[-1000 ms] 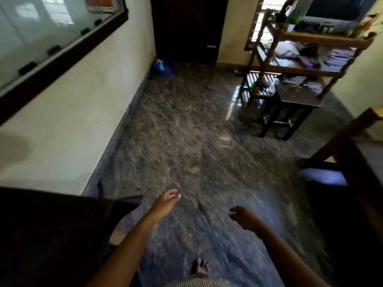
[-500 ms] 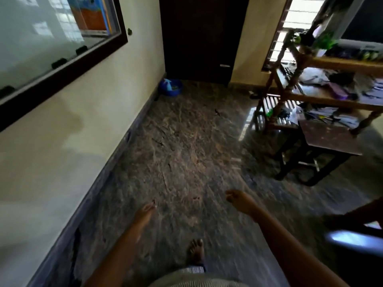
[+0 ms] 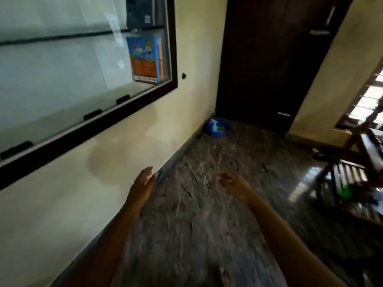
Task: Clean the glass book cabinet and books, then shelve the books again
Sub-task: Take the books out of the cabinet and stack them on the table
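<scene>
The glass book cabinet (image 3: 132,106) is set into the cream wall at upper left, framed in dark wood, with sliding glass panes. Behind the glass at its right end stands a blue and orange book (image 3: 146,59), with darker books on the shelf above. My left hand (image 3: 143,183) hangs in front of the wall with its fingers straight and holds nothing. My right hand (image 3: 234,184) is stretched out over the floor, fingers loosely curled and empty. A blue basin (image 3: 218,129) holding a spray bottle (image 3: 214,125) sits on the floor in the far corner.
A dark wooden door (image 3: 269,59) closes the far end. A wooden rack (image 3: 352,175) with clutter stands at the right, below a window. The mottled stone floor (image 3: 207,204) runs ahead along the wall's dark skirting.
The view has moved forward and turned left toward the cabinet, so the book and basin are nearer. Both hands have risen in the frame; the dark furniture at the left is gone from view.
</scene>
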